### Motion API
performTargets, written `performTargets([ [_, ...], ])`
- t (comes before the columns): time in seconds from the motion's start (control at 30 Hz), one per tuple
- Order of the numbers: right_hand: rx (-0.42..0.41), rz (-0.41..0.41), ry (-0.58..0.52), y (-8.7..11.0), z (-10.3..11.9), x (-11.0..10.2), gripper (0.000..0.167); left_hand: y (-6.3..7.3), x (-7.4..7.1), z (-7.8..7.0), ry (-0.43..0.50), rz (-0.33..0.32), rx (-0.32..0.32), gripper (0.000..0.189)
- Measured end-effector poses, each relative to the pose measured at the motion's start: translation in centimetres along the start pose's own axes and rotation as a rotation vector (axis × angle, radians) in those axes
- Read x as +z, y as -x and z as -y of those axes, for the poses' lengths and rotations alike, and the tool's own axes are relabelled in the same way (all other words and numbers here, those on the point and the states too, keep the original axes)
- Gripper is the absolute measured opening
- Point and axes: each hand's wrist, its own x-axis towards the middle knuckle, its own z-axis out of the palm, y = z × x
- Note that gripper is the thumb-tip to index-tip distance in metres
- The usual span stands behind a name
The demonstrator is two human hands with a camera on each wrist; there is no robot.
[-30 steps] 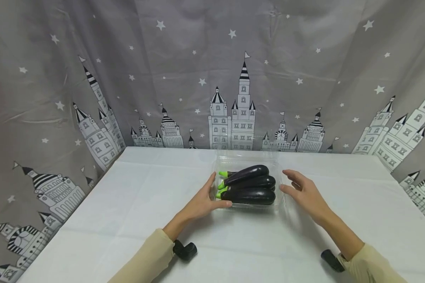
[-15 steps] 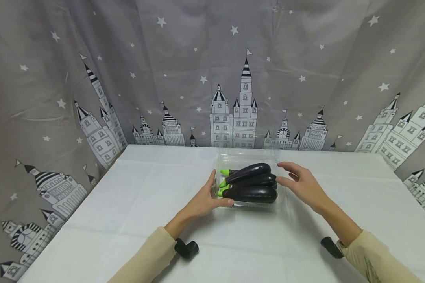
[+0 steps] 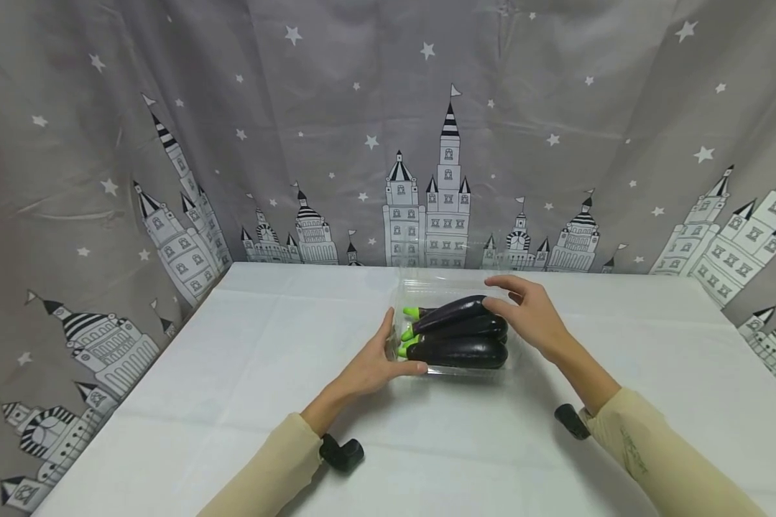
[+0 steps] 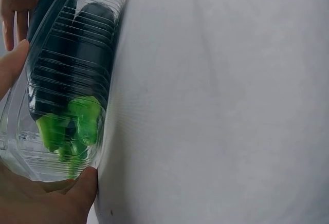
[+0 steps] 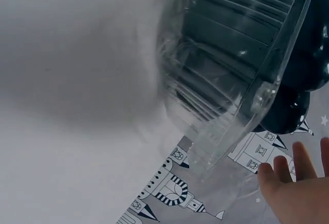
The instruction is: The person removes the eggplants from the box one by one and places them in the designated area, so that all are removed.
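In the head view, a clear plastic container point(image 3: 462, 373) with a ribbed wall sits on the table and holds several dark, glossy eggplants point(image 3: 460, 352) with green stem ends pointing left. My left hand point(image 3: 370, 368) grips the container's left end, thumb along the front rim and fingers at the left side. Over the right end of the container is my right hand point(image 3: 529, 313), fingers spread and curved slightly. Its thumb tip overlaps the fat end of the top eggplant point(image 3: 454, 314). From the right wrist view, the right fingers point(image 5: 303, 162) are apart above the eggplants with nothing between them.
The container's transparent lid point(image 3: 453, 276) stands raised at the back. A white cloth point(image 3: 246, 373) covers the table. Behind it hangs a grey curtain point(image 3: 336, 86) printed with castles and stars. Black wrist devices point(image 3: 341, 454) sit below both sleeves.
My right hand has moved left from beside the container to over the eggplants' fat ends. The left hand keeps its place at the container, and the eggplants have stayed put.
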Motion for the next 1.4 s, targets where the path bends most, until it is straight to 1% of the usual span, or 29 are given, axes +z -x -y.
performTargets([
  [0.13, 0.022, 0.032, 0.008, -0.7, 0.2, 0.5, 0.041, 0.0, 0.0, -0.1, 0.002, 0.004, -0.004, 0.126],
  [0.33, 0.032, 0.063, 0.012, -1.8, 0.6, 1.7, 0.042, -0.1, -0.1, 0.0, 0.01, 0.002, -0.012, 0.126],
  [0.47, 0.043, 0.081, 0.043, -2.4, 0.9, 2.5, 0.042, 0.0, -0.1, 0.0, 0.02, 0.006, -0.009, 0.127],
  [0.63, 0.031, 0.087, 0.095, -2.8, 1.2, 3.2, 0.041, 0.0, 0.0, 0.0, 0.028, 0.013, -0.01, 0.128],
  [0.93, -0.009, 0.103, 0.18, -3.5, 1.5, 4.2, 0.042, 0.1, 0.0, -0.1, 0.012, 0.011, -0.02, 0.126],
  [1.03, -0.022, 0.115, 0.185, -3.8, 1.4, 4.4, 0.042, 0.1, 0.0, 0.0, 0.014, 0.01, -0.017, 0.126],
  [1.2, -0.02, 0.155, 0.186, -4.2, 0.9, 4.6, 0.043, -0.1, -0.1, 0.1, 0.019, 0.014, -0.008, 0.125],
  [1.4, -0.028, 0.193, 0.194, -4.2, 0.5, 4.6, 0.043, 0.0, -0.2, 0.0, 0.019, 0.016, -0.004, 0.126],
])
